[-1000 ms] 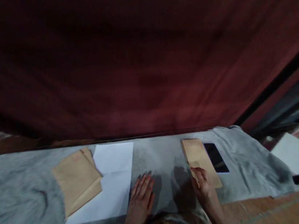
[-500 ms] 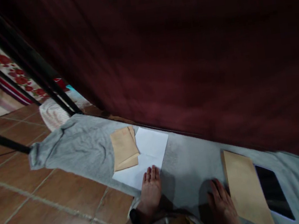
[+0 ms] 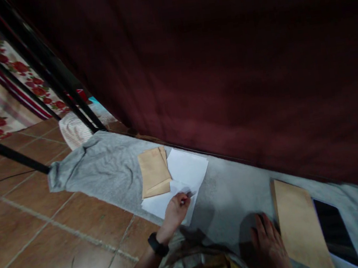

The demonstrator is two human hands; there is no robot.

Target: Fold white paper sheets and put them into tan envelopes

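Observation:
My left hand, with a dark band on its wrist, is closed in a pinch at the near right edge of the white sheets of paper. A corner of the top sheet looks raised at the fingertips, with a small shadow under it. Several brown envelopes lie overlapping on the left part of the paper. My right hand rests flat with its fingers stretched on the grey cloth. Just right of it is a stack of larger brown envelopes.
A dark phone or tablet lies to the right of the stack. A dark red curtain hangs along the far edge. Black metal bars stand at the left, above the tiled floor.
My left hand has gone from lying flat by the paper to a curled pinch at its edge, where a corner looks lifted. My right hand stays put. The view has shifted slightly.

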